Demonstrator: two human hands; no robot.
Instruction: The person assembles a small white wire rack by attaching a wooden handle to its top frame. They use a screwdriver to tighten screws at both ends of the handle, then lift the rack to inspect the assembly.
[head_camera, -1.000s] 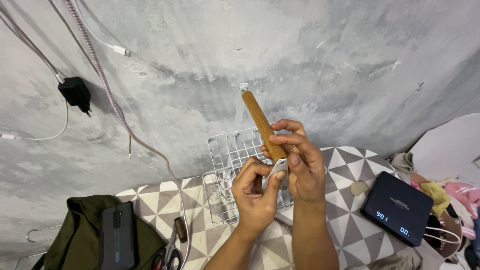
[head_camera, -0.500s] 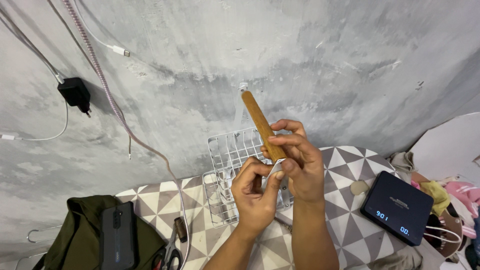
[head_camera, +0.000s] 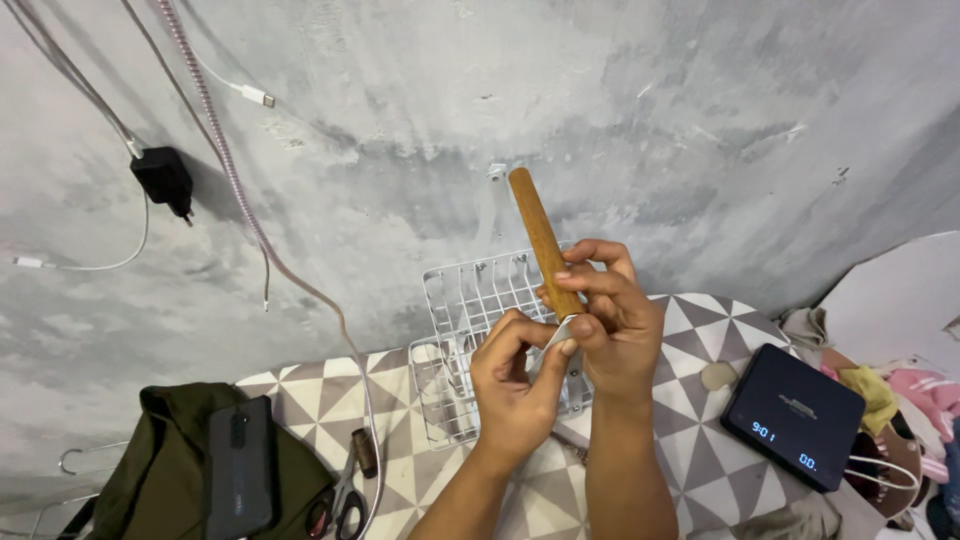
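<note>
Gripping the upright wooden handle (head_camera: 542, 243), right hand (head_camera: 610, 320) (fingers curled), left hand (head_camera: 515, 385) pinching its lower end.

Head view, down, close above hands (head_camera: 570, 370)

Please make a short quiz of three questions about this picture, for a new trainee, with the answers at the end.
1. True or false: the right hand holds a brown wooden stick that points up and slightly to the left.
2. What lies on the dark green cloth at lower left? A) a black phone B) a cup C) a book
3. Which thing stands right behind both hands: the white wire rack or the scissors?

Key:
1. True. The left hand pinches a small white piece at the stick's lower end.
2. A, the black phone.
3. The white wire rack; the scissors lie further left on the patterned cover.
</note>
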